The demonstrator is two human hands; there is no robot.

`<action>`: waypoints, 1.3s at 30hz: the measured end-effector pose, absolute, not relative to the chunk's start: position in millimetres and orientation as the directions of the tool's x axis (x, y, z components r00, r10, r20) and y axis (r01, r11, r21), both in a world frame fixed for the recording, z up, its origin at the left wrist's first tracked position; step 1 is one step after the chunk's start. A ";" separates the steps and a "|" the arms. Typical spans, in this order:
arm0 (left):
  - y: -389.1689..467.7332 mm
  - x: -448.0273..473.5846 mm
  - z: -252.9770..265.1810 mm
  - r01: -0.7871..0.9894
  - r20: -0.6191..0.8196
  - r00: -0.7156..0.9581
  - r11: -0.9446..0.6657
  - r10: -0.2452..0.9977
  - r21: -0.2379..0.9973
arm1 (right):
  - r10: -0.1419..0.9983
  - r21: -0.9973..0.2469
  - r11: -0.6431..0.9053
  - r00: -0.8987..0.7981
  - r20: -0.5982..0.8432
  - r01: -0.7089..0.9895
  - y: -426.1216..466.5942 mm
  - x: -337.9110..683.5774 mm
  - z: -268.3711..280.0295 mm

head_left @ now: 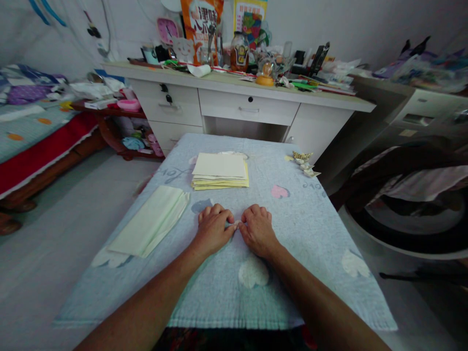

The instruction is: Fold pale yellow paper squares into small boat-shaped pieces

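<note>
Visibly, a small pale piece [236, 223], mostly hidden, is pinched along a nine-to-three o'clock axis between the curled left hand [215, 226] at nine and right hand [259, 230] at three, neither being nearer.

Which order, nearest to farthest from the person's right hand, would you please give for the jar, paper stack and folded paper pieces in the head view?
From the right hand:
1. Paper stack: just beyond, slightly left.
2. Folded paper pieces: the cloth's far right corner.
3. Jar: on the desk behind.
</note>
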State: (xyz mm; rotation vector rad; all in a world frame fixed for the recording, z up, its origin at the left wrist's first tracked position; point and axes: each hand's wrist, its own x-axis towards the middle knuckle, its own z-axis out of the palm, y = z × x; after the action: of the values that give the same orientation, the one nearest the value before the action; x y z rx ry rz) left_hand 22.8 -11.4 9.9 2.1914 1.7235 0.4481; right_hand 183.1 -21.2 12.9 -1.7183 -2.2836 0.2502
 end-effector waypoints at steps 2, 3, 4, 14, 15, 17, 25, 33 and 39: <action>-11.2 22.7 9.2 0.868 0.056 0.233 -0.233 0.971 0.438 | 0.961 -0.281 0.277 -0.259 0.103 0.919 -20.7 182.1 12.7; -10.9 22.4 8.9 0.864 0.059 0.239 -0.240 0.969 0.443 | 0.962 -0.273 0.274 -0.257 0.096 0.922 -20.4 181.6 12.7; -10.6 21.9 8.7 0.859 0.061 0.247 -0.248 0.967 0.449 | 0.963 -0.266 0.269 -0.254 0.089 0.926 -20.3 181.2 12.9; -6.5 15.2 13.4 0.826 0.000 0.260 -0.223 0.966 0.518 | 0.964 -0.212 0.265 -0.259 0.058 0.941 -20.8 178.5 15.2; -6.7 15.6 13.1 0.828 0.004 0.259 -0.224 0.966 0.514 | 0.964 -0.208 0.265 -0.258 0.062 0.942 -20.7 178.4 14.6; -7.1 16.6 12.0 0.832 0.021 0.253 -0.229 0.967 0.505 | 0.963 -0.200 0.270 -0.262 0.066 0.942 -20.4 178.4 13.3; -8.2 20.1 10.9 0.844 0.025 0.237 -0.218 0.971 0.490 | 0.956 -0.217 0.294 -0.282 0.083 0.931 -19.8 179.4 11.4; -7.9 22.7 9.9 0.833 0.050 0.244 -0.235 0.969 0.501 | 0.938 -0.424 0.333 -0.341 0.061 0.842 -17.1 196.2 11.7; -8.3 23.5 12.2 0.775 0.098 0.294 -0.297 0.951 0.558 | 0.925 -0.488 0.358 -0.374 0.068 0.796 -16.5 203.4 12.3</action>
State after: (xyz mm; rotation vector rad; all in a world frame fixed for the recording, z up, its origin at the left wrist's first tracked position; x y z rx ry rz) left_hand 23.5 -8.3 12.2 2.1631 1.5461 0.5886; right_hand 203.4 -16.5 12.3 -1.5167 -2.2940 0.5438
